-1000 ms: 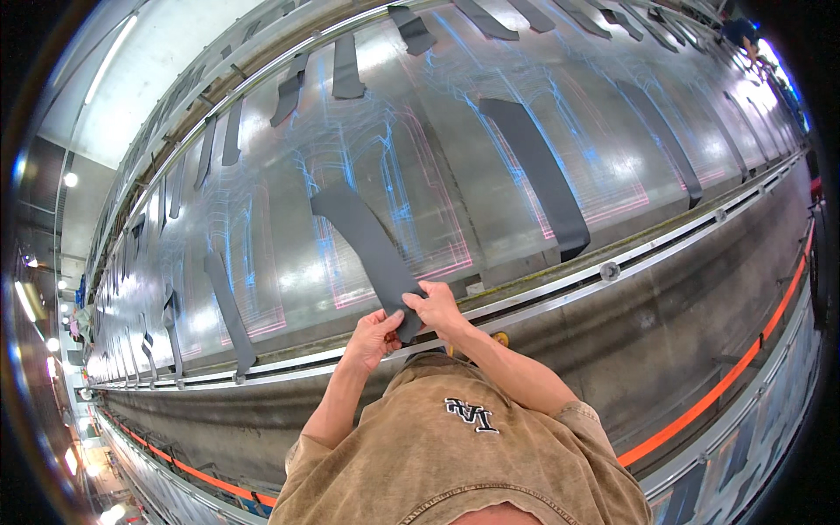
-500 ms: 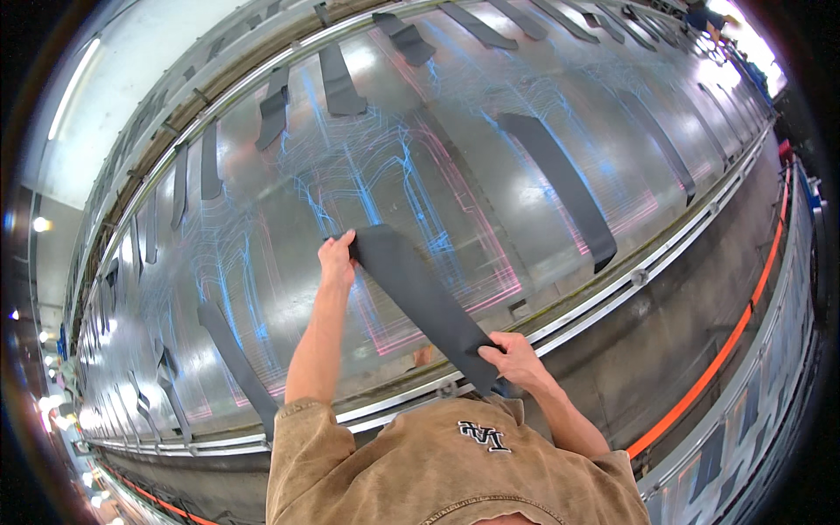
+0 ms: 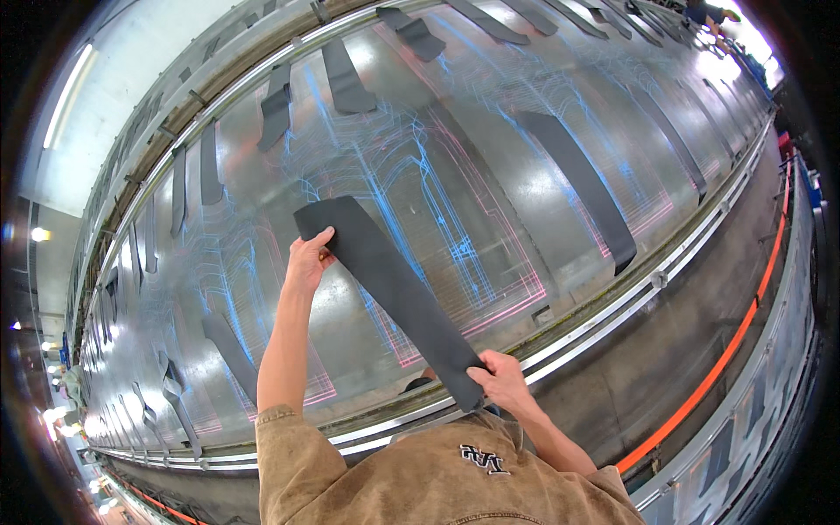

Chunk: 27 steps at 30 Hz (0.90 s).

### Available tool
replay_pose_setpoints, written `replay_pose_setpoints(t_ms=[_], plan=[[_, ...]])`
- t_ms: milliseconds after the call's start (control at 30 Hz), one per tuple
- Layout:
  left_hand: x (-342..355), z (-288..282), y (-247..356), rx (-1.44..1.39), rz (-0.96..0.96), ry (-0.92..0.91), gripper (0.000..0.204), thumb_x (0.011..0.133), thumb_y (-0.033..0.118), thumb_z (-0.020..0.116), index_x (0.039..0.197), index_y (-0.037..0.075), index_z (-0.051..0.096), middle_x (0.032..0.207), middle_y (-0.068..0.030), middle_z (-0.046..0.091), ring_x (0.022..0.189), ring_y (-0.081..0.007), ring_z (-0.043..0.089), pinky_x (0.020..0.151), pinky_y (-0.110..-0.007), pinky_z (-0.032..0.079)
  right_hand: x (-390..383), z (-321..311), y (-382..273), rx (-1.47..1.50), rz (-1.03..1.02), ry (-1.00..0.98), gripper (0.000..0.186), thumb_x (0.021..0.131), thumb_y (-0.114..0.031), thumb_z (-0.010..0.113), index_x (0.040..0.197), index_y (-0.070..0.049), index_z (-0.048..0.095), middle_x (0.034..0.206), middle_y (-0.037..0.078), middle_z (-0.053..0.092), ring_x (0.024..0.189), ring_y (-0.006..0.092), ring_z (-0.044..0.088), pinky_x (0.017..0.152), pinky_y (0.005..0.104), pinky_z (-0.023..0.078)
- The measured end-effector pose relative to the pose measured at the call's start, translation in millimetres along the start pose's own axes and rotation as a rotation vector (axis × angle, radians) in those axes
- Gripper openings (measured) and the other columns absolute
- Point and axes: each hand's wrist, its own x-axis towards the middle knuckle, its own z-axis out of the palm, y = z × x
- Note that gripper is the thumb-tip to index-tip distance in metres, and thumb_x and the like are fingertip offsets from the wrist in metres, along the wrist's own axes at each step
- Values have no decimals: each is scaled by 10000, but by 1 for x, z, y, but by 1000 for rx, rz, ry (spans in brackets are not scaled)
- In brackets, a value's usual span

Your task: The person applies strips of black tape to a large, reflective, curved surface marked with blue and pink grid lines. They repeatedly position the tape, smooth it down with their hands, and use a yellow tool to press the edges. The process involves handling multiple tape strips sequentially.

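A long dark grey strip (image 3: 389,276) of flat, flexible sheet stretches slantwise between my two hands, above the near side of a metal table. My left hand (image 3: 311,256) pinches its far end along the left edge, thumb on top. Close to my body, my right hand (image 3: 500,381) grips the near end from the right side, its thumb on top as well. The strip's near end bends down by the table edge. Blue and pink lines (image 3: 459,249) cover the metal surface (image 3: 516,206) under and around it.
Similar grey strips lie spaced out on the table, one to the right (image 3: 582,179) and one to the left (image 3: 232,350). More strips (image 3: 350,79) lie along the far edge. A metal rail (image 3: 595,328) borders the near side; an orange band (image 3: 700,394) runs at the right.
The strip's far end has moved left and away from me, and more of it shows past my left hand. My right hand has shifted slightly left, still gripping the near end.
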Motion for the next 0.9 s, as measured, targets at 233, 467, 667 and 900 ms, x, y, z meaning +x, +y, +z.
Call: replay_pose_setpoints(t_ms=[233, 467, 667, 900], plan=[[86, -3, -13, 210, 11, -48, 186, 824, 137, 773, 941, 98, 634, 825, -20, 676, 689, -130, 629, 591, -308, 528, 26, 37, 6, -78, -8, 105, 217, 840, -151, 676, 856, 44, 584, 697, 204, 583, 616, 314, 547, 617, 401, 440], [100, 16, -14, 301, -39, -38, 148, 832, 122, 755, 913, 53, 653, 829, -52, 697, 675, -146, 668, 646, -320, 579, 31, 41, 12, -42, 129, 170, 212, 846, -168, 674, 880, 34, 622, 724, 183, 628, 650, 307, 598, 647, 408, 459], [111, 19, -9, 447, -28, -38, 172, 811, 152, 775, 801, 83, 617, 696, -12, 640, 522, -109, 592, 459, -248, 487, 31, 51, 31, -24, 165, 89, 255, 851, -186, 678, 843, 48, 576, 655, 152, 571, 598, 231, 566, 593, 388, 442], [117, 13, -10, 430, -36, -11, 173, 787, 122, 773, 813, 12, 642, 691, -59, 651, 537, -120, 604, 433, -245, 454, 30, 47, 10, 220, 310, 1, 243, 887, -178, 661, 823, 43, 584, 642, 42, 575, 563, 85, 528, 510, 298, 440]])
